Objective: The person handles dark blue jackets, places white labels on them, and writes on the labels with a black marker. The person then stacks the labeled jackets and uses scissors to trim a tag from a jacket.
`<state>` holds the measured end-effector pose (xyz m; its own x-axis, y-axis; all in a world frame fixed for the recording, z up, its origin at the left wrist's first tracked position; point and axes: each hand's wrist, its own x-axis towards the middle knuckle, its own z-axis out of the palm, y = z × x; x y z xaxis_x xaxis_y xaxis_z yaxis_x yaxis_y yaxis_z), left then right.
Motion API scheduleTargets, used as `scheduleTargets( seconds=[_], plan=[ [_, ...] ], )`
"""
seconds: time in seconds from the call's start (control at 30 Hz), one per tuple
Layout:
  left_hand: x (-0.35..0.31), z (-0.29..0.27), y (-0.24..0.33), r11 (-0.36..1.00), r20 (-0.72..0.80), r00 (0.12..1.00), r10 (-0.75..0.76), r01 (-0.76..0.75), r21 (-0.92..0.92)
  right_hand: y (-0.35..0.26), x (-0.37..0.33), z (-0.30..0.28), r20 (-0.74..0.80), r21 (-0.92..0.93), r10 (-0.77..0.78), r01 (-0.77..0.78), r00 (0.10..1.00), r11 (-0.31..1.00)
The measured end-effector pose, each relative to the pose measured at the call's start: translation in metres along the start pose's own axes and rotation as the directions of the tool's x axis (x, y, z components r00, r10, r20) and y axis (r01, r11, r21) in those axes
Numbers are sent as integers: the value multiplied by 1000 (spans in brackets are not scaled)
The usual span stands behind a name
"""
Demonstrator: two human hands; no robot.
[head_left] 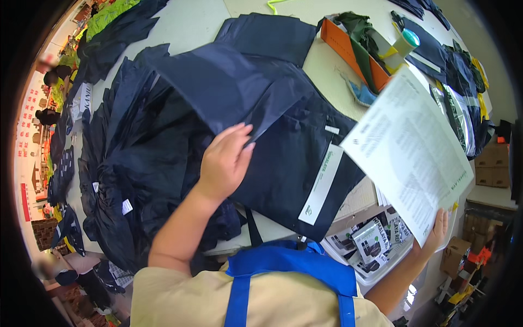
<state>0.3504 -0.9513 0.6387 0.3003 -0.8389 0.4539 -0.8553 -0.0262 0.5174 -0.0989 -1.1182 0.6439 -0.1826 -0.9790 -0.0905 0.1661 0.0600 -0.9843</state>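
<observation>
My left hand (225,161) pinches the edge of a dark navy garment (223,82), lifting a flap of it off the layers below. Under and beside that flap lies a folded navy garment (278,174), with a long white label strip (321,185) and a small white tag (332,130) on it. Out to the right, my right hand (434,233) grips the lower corner of a large white printed sheet (411,152), tilted above the table. The sheet hides part of the table behind it.
Dark garments (147,147) are heaped on the left. An orange box (348,49) with green cloth stands at the far right, near a cylindrical container (404,43). A white bin (370,275) of printed packets sits at the near right. Cardboard boxes (493,163) are stacked farther right.
</observation>
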Motion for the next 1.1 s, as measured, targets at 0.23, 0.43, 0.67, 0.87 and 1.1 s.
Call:
scheduleTargets(
  seconds=[0.23, 0.43, 0.67, 0.87, 1.1],
  plan=[
    [-135, 48, 43, 968, 610, 782, -131, 234, -92, 14, -9, 23, 265, -238, 175, -112, 948, 965],
    [-88, 103, 30, 940, 343, 875, -341, 311, 141, 12, -19, 20, 377, -465, 221, -22, 900, 885],
    [-80, 113, -3, 804, 224, 822, -524, 564, -188, -4, -13, -1, 408, -630, 422, -85, 809, 772],
    [-40, 88, 13, 831, 280, 865, -417, 487, -268, 19, -26, 51, 379, -489, 241, -27, 894, 872],
    [-33, 115, 7, 668, 617, 688, -381, 666, -331, 110, -60, 123, 617, -684, 451, 156, 645, 713]
  ],
)
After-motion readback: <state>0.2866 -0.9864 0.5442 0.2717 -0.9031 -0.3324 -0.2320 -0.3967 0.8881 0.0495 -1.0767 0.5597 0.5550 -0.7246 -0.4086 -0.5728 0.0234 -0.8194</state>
